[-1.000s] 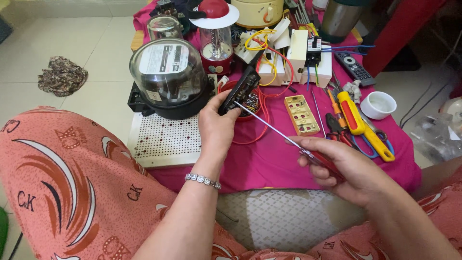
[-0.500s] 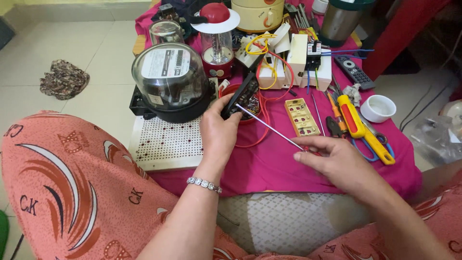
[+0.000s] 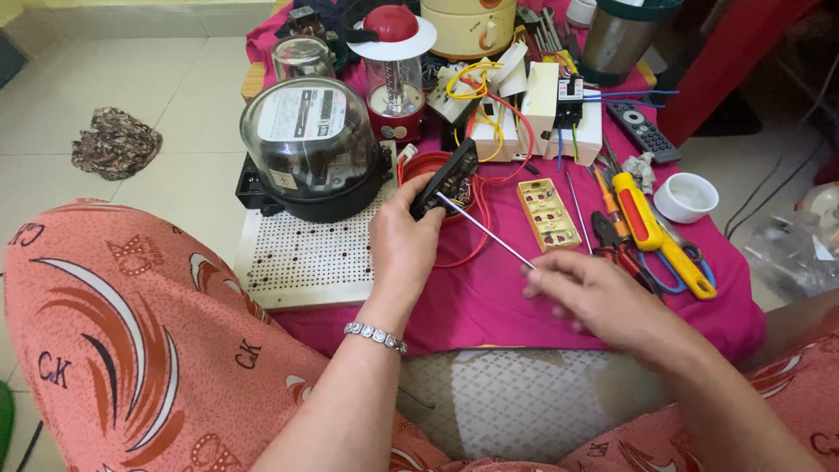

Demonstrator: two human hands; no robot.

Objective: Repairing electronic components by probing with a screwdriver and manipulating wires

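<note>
On the pink cloth (image 3: 524,306), near its middle and just beside the white board's (image 3: 301,262) right edge, the left hand (image 3: 404,245) pinches a black part (image 3: 446,179) upright by its lower end. The right hand (image 3: 594,293), nearer the cloth's front edge, pinches a thin rod (image 3: 485,230). The rod's long axis runs up-left from those fingers, its tip touching the part.
</note>
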